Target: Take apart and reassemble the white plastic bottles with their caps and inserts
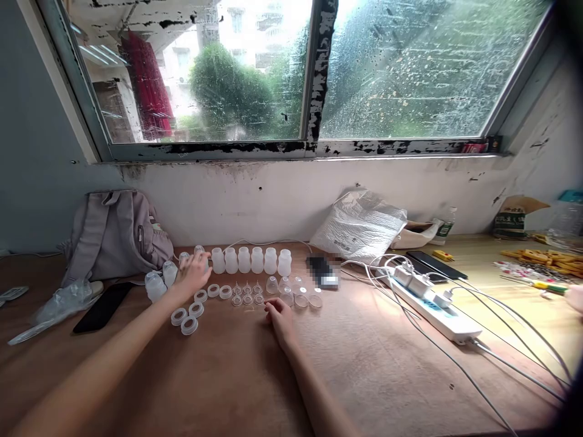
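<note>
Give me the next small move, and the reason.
Perhaps bring the left hand to the nearest ring: that ring lies loose close by, and the row's six bottles appear to have no rings on.

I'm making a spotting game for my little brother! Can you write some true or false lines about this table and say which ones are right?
1. The left hand is at the frosted bottles. True.
2. The right hand is near the clear caps. True.
3. There are plugs in the power strip. True.
4. The right hand is on the power strip. False: it is by the clear caps.
5. All the frosted bottles lie on their sides. False: the middle row stands upright.
</note>
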### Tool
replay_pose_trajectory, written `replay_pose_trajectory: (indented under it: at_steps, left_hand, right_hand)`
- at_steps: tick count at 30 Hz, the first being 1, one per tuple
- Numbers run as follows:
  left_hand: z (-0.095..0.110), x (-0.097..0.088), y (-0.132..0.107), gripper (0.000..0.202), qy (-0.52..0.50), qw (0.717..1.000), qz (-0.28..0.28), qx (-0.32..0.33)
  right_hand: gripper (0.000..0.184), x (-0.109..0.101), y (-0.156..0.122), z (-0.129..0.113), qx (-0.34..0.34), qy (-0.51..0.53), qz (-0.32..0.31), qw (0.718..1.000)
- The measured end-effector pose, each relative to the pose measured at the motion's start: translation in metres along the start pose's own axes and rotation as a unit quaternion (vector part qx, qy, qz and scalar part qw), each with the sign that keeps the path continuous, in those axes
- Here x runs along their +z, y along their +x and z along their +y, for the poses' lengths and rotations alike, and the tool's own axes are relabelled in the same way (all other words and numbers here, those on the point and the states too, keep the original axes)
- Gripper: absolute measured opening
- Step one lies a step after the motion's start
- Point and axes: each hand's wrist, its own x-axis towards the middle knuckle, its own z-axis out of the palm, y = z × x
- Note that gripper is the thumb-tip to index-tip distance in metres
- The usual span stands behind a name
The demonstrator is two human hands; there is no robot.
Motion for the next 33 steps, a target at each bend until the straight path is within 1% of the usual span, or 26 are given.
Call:
replay_pose_trajectory:
  at_steps: [1, 2, 4, 6, 8, 10, 12, 14, 16, 18, 21, 24, 26, 27, 28, 29, 30, 31, 33]
  left_hand:
    - [0.003, 0.0, -0.017, 0.026, -0.004, 1.0, -0.012, 0.023]
    - [0.005, 0.0, -0.035, 0.023, -0.006, 0.999, -0.026, 0.034]
    - [0.006, 0.004, -0.071, 0.021, -0.007, 0.999, -0.042, 0.031]
    - [0.004, 0.011, -0.103, 0.022, -0.004, 0.999, -0.05, 0.011]
    - [0.001, 0.017, -0.126, 0.022, -0.008, 0.998, -0.056, -0.008]
    - [-0.001, 0.022, -0.141, 0.022, -0.014, 0.998, -0.063, -0.021]
    - [-0.001, 0.025, -0.147, 0.021, -0.018, 0.997, -0.066, -0.037]
    - [-0.001, 0.027, -0.148, 0.02, -0.018, 0.997, -0.061, -0.051]
    - [-0.002, 0.029, -0.147, 0.02, -0.019, 0.997, -0.042, -0.059]
    - [-0.003, 0.03, -0.145, 0.022, -0.02, 0.998, -0.028, -0.056]
    - [-0.006, 0.033, -0.144, 0.021, -0.026, 0.997, -0.035, -0.064]
    - [-0.005, 0.034, -0.142, 0.019, -0.074, 0.995, -0.028, -0.064]
    - [0.001, 0.034, -0.137, 0.019, -0.141, 0.988, -0.002, -0.066]
    - [0.007, 0.033, -0.133, 0.019, -0.188, 0.98, 0.013, -0.069]
    - [0.014, 0.033, -0.128, 0.019, -0.244, 0.966, 0.025, -0.078]
    - [0.023, 0.034, -0.121, 0.019, -0.31, 0.947, 0.028, -0.085]
    - [0.033, 0.035, -0.114, 0.02, -0.384, 0.918, 0.023, -0.098]
    - [0.045, 0.038, -0.105, 0.021, -0.46, 0.88, 0.007, -0.121]
    - [0.069, 0.047, -0.087, 0.024, -0.588, 0.787, -0.017, -0.185]
  right_hand:
    - [0.016, 0.001, 0.0, 0.002, -0.043, -0.072, 0.026, 0.996]
    - [0.018, 0.001, 0.0, 0.004, -0.086, -0.142, 0.037, 0.985]
    - [0.024, 0.004, -0.002, 0.007, -0.149, -0.269, 0.016, 0.952]
    - [0.032, 0.008, -0.004, 0.01, -0.172, -0.376, -0.025, 0.91]
    - [0.038, 0.011, -0.005, 0.013, -0.171, -0.46, -0.051, 0.87]
    - [0.042, 0.014, -0.005, 0.016, -0.165, -0.513, -0.068, 0.84]
    - [0.044, 0.015, -0.006, 0.018, -0.165, -0.542, -0.076, 0.821]
    - [0.046, 0.016, -0.006, 0.02, -0.169, -0.558, -0.076, 0.809]
    - [0.046, 0.016, -0.007, 0.02, -0.172, -0.567, -0.072, 0.803]
    - [0.046, 0.016, -0.008, 0.017, -0.181, -0.566, -0.068, 0.801]
    - [0.041, 0.016, -0.01, 0.012, -0.205, -0.544, -0.054, 0.812]
    - [0.034, 0.015, -0.011, 0.005, -0.227, -0.495, -0.031, 0.838]
    - [0.029, 0.014, -0.011, 0.003, -0.239, -0.453, -0.018, 0.859]
    - [0.026, 0.014, -0.011, 0.003, -0.243, -0.429, -0.014, 0.87]
    - [0.023, 0.013, -0.011, 0.003, -0.243, -0.404, -0.01, 0.882]
    - [0.021, 0.013, -0.011, 0.004, -0.239, -0.379, -0.006, 0.894]
    - [0.019, 0.012, -0.011, 0.005, -0.232, -0.354, -0.001, 0.906]
    - [0.018, 0.012, -0.011, 0.005, -0.223, -0.331, 0.003, 0.917]
    - [0.016, 0.011, -0.013, 0.006, -0.209, -0.292, 0.009, 0.933]
